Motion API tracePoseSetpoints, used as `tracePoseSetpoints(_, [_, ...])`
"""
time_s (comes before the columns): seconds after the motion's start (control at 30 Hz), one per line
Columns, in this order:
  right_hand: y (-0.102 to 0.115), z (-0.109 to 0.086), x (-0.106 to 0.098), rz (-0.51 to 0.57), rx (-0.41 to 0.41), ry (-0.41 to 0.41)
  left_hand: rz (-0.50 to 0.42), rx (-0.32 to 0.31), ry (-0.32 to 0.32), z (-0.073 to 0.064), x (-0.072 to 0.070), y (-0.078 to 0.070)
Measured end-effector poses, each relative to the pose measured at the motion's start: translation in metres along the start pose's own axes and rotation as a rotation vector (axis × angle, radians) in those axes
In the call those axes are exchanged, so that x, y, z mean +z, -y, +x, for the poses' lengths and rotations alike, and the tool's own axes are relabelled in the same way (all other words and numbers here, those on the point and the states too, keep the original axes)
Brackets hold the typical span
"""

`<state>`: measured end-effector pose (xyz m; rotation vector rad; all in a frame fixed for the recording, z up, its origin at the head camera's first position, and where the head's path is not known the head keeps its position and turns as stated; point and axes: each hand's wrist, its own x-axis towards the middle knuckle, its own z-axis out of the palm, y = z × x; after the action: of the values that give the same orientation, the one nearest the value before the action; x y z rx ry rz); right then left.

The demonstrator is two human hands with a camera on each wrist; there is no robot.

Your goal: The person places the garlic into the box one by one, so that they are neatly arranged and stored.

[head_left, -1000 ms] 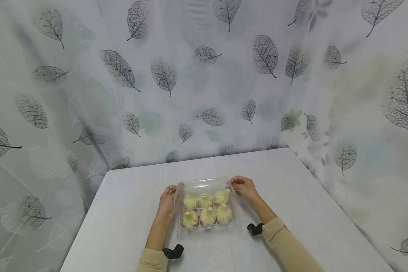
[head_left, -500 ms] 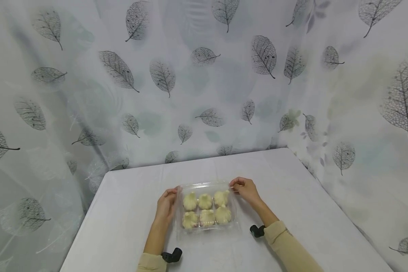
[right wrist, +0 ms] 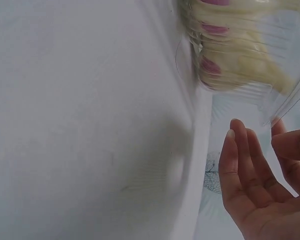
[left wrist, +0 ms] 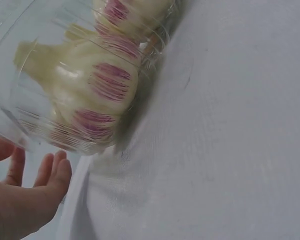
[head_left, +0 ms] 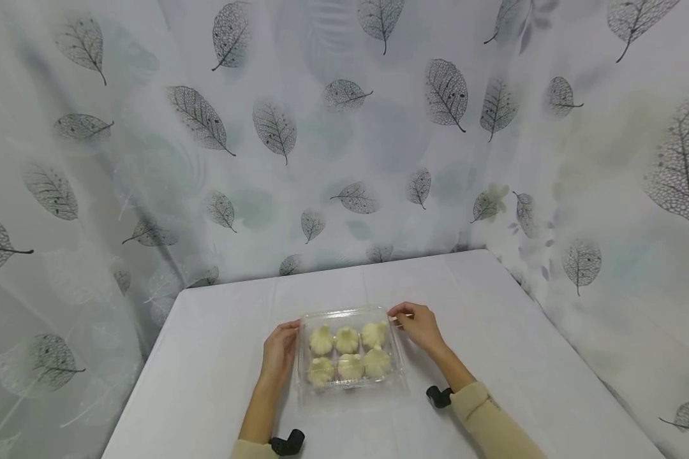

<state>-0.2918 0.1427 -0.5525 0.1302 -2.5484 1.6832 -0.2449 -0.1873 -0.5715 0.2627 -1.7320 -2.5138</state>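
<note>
A clear plastic clamshell box (head_left: 350,382) rests on the white table in the head view, its lid over two rows of garlic bulbs (head_left: 347,340). My left hand (head_left: 279,354) is at its far left corner. In the left wrist view, that hand's thumb and index finger (left wrist: 15,165) pinch the rim, other fingers apart from it. My right hand (head_left: 418,324) pinches the far right corner between thumb and index finger, its other fingers (right wrist: 245,155) extended in the right wrist view. Purple-streaked garlic (left wrist: 90,90) shows through the side wall.
A white cloth covers the table (head_left: 494,357). Leaf-printed curtains (head_left: 344,146) hang behind it and along both sides. Black wrist cameras (head_left: 288,442) sit on both forearms, near the beige sleeves (head_left: 488,414).
Glare on the clear lid has shifted from the back row of garlic to the front row, which now looks less sharp. Both hands stay at the far corners; the forearms draw slightly nearer.
</note>
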Motion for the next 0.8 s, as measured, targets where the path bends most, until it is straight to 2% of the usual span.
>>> tracePoseSetpoints(0.17, [0.005,-0.012,-0.001,-0.059,-0.055,-0.012,0.205,0.028,-0.014,-0.013,0.000,-0.003])
tracePoseSetpoints(0.33, [0.010,-0.028,-0.003,-0.089,-0.065,-0.020,0.318,0.056,-0.010,-0.029,-0.001,-0.008])
tracePoseSetpoints(0.57, [0.018,-0.047,-0.006,-0.053,0.005,0.002,0.405,0.051,0.012,-0.052,-0.004,-0.016])
tracePoseSetpoints(0.8, [0.021,-0.069,-0.017,0.044,0.097,0.088,0.473,0.026,0.034,-0.069,-0.003,-0.020])
